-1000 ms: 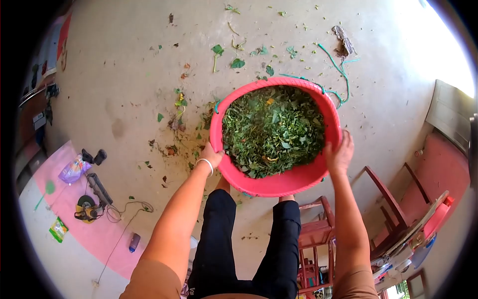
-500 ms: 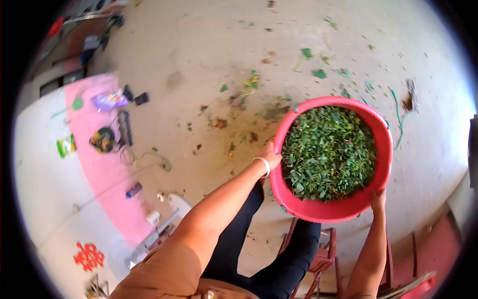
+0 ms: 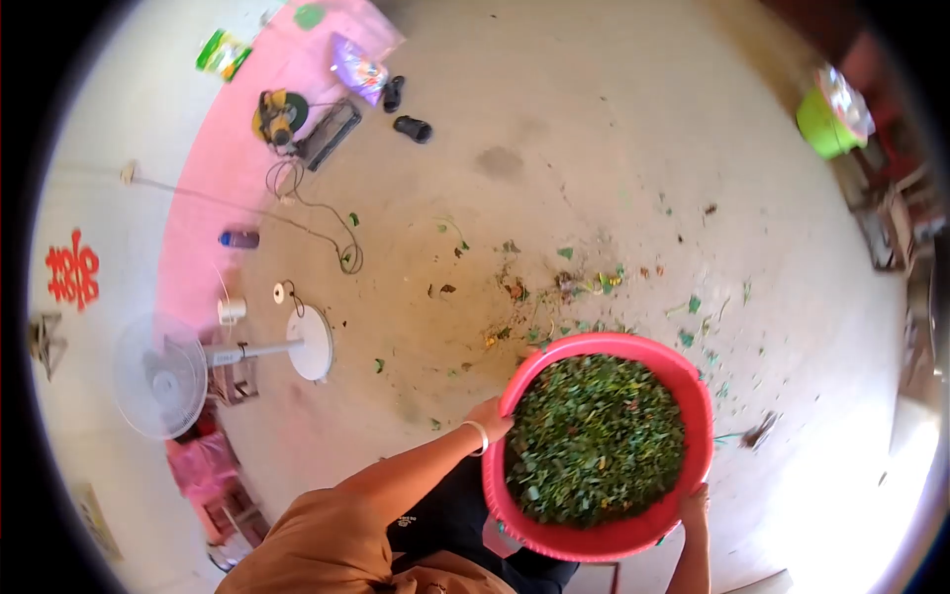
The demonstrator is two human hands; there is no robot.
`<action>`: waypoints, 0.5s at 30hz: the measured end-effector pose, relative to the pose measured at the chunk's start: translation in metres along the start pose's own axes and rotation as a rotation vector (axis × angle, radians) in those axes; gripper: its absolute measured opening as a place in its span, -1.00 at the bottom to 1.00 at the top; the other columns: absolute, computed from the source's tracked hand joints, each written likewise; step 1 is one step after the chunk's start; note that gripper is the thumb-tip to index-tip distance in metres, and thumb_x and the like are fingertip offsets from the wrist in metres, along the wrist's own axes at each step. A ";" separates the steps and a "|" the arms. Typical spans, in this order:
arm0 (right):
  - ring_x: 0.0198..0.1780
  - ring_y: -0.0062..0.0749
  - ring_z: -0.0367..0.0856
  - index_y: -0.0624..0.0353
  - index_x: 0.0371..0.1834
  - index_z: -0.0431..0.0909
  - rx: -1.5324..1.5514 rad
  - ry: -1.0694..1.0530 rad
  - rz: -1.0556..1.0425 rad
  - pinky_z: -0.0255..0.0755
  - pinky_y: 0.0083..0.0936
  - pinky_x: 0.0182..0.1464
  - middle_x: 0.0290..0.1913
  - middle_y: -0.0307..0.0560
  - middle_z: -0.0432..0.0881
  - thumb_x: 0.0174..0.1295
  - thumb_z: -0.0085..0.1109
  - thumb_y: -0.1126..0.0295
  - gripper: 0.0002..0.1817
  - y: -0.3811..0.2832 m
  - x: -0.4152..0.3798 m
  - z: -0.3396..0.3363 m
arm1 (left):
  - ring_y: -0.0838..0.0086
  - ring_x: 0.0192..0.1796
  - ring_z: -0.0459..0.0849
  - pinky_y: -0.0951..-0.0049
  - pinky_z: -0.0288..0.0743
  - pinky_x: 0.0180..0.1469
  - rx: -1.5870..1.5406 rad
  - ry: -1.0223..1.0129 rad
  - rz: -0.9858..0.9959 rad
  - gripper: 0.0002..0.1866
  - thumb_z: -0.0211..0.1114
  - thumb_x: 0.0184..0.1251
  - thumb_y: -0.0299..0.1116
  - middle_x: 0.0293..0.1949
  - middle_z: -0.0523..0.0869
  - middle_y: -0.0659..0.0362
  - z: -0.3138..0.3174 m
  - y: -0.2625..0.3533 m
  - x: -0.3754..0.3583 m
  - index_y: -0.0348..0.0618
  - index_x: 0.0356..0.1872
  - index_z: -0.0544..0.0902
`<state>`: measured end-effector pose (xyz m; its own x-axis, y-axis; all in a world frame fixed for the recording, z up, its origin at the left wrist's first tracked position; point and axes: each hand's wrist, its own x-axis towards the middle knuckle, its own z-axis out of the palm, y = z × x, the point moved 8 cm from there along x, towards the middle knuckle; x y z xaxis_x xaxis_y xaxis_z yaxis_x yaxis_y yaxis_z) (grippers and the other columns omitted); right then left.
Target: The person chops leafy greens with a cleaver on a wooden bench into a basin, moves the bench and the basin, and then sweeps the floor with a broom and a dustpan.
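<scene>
A round red plastic basin (image 3: 698,396), held in front of my body, is filled with chopped green leaves (image 3: 599,441). My left hand (image 3: 490,418), with a pale bracelet at the wrist, grips the basin's left rim. On the lower right rim my right hand (image 3: 696,505) is closed around the edge. The fingers of both hands are partly hidden by the basin. Beneath it my dark trousers show in part.
Leaf scraps (image 3: 604,282) litter the concrete floor ahead. On the left stand a white fan (image 3: 163,381), a cut-off saw (image 3: 282,119) and a trailing cord (image 3: 346,247). Black slippers (image 3: 411,129) lie near the wall. A green bucket (image 3: 826,124) stands far right.
My view has turned to the right, with the fan and the green bucket now showing. The basin sits lower and further left in view, still held by both hands. The red stool is mostly out of sight.
</scene>
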<state>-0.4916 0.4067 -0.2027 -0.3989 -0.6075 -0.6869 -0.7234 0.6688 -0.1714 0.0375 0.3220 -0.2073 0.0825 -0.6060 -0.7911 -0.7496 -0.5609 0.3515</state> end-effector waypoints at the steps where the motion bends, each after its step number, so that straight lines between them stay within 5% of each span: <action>1: -0.07 0.34 0.45 0.34 -0.10 0.32 -0.044 0.035 -0.056 0.31 0.02 -0.02 -0.15 0.44 0.50 0.09 0.18 0.15 -0.51 -0.016 0.001 -0.010 | -0.06 -0.12 0.60 0.12 0.48 -0.06 -0.059 0.004 -0.024 -0.68 0.18 0.06 -0.24 -0.26 0.65 -0.15 -0.016 -0.013 -0.014 -0.17 -0.18 0.60; 9: -0.13 0.32 0.51 0.38 -0.15 0.38 -0.193 0.112 -0.357 0.38 0.04 -0.09 -0.25 0.39 0.55 0.04 0.25 0.11 -0.47 -0.257 -0.051 -0.106 | -0.01 -0.02 0.58 0.19 0.42 0.05 -0.464 0.067 -0.208 -0.60 0.20 0.02 -0.23 -0.15 0.63 -0.21 -0.125 -0.074 -0.076 -0.26 -0.13 0.58; 11: -0.11 0.23 0.54 0.37 -0.13 0.39 -0.325 0.113 -0.317 0.41 -0.01 -0.10 -0.21 0.32 0.57 0.10 0.23 0.09 -0.48 -0.287 -0.035 -0.110 | -0.01 -0.05 0.61 0.17 0.45 0.01 -0.505 0.179 -0.141 -0.64 0.19 0.04 -0.27 -0.19 0.64 -0.20 -0.124 -0.105 -0.055 -0.27 -0.14 0.58; 13: -0.11 0.34 0.49 0.34 -0.11 0.38 -0.322 0.138 -0.384 0.38 -0.01 -0.10 -0.21 0.37 0.55 0.16 0.19 0.15 -0.55 -0.395 -0.078 -0.135 | 0.03 -0.19 0.65 0.22 0.51 -0.10 -0.708 0.083 -0.234 -0.68 0.18 0.02 -0.35 -0.32 0.68 -0.11 -0.175 -0.101 -0.065 -0.27 -0.17 0.57; 15: -0.14 0.34 0.50 0.32 -0.15 0.37 -0.297 0.178 -0.446 0.37 -0.01 -0.16 -0.23 0.41 0.55 0.16 0.18 0.22 -0.61 -0.458 -0.089 -0.145 | 0.09 -0.21 0.66 0.25 0.51 -0.10 -0.776 0.241 -0.106 -0.68 0.20 0.00 -0.36 -0.33 0.68 -0.09 -0.201 -0.117 -0.058 -0.25 -0.17 0.57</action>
<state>-0.2061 0.0924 0.0393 -0.0888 -0.8837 -0.4596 -0.9610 0.1974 -0.1938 0.2527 0.3092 -0.1021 0.3327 -0.5828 -0.7414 -0.0694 -0.7992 0.5970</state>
